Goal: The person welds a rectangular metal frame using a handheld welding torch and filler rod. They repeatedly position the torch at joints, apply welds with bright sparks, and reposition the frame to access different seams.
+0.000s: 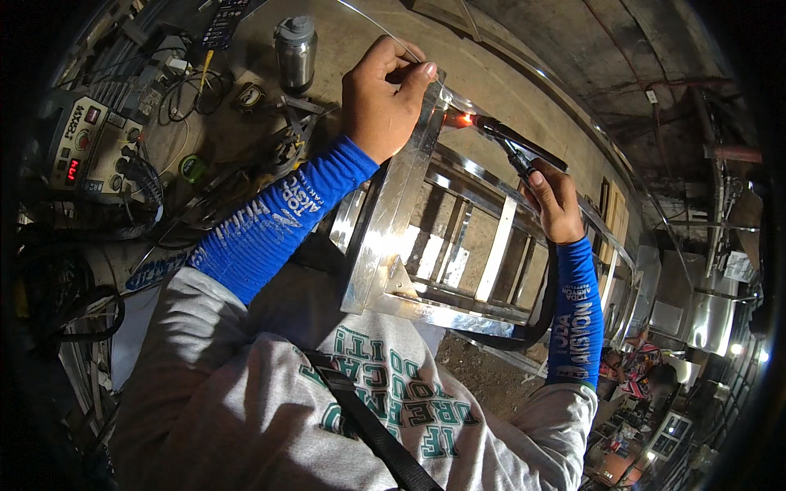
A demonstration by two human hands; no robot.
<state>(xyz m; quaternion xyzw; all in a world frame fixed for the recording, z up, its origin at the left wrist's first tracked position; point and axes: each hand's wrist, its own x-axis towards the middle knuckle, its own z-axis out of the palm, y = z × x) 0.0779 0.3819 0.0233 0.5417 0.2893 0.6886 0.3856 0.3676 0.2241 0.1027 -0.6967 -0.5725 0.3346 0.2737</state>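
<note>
A shiny metal frame (391,213) with several crossbars lies tilted in front of me. My left hand (389,102) is closed, pinching a thin filler rod (375,24) over the frame's far left corner. In my closed right hand (555,204) is a black welding torch (524,146), held above the far rail. The torch's front end points left toward that corner and glows orange. I cannot tell whether the torch or the rod touches the metal.
To the left stands a welding machine (90,147) with a lit red display and cables. A steel flask (295,57), a green tape measure (194,168) and loose tools lie beyond my left forearm. A black hose (536,327) runs below the frame's right side.
</note>
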